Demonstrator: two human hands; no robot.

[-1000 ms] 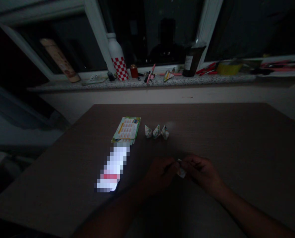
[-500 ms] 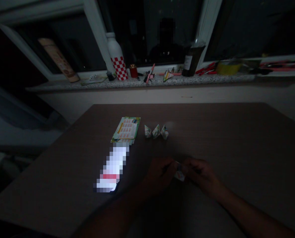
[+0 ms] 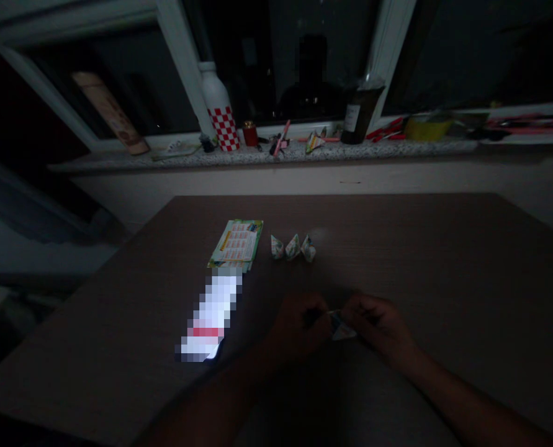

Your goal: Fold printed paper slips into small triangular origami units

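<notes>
Between my two hands is a small folded piece of printed paper, pale with some blue and red print. My left hand pinches its left edge, and my right hand grips the upper right part between thumb and fingers. The dim light hides the exact folds. Beyond my hands, three small folded paper shapes stand in a row on the table. Left of them lies a stack of printed sheets with a grid of boxes. A lit phone, its screen blurred out, lies just nearer than the stack.
The brown table runs up to the wall under a window. On the stone sill stand a white and red checkered bottle, a small red jar, a dark bag and a pinkish cylinder.
The paper has turned between my fingers, and its lower corner now points more to the right. My hands have shifted slightly apart. The phone, sheets and three folded shapes stay put.
</notes>
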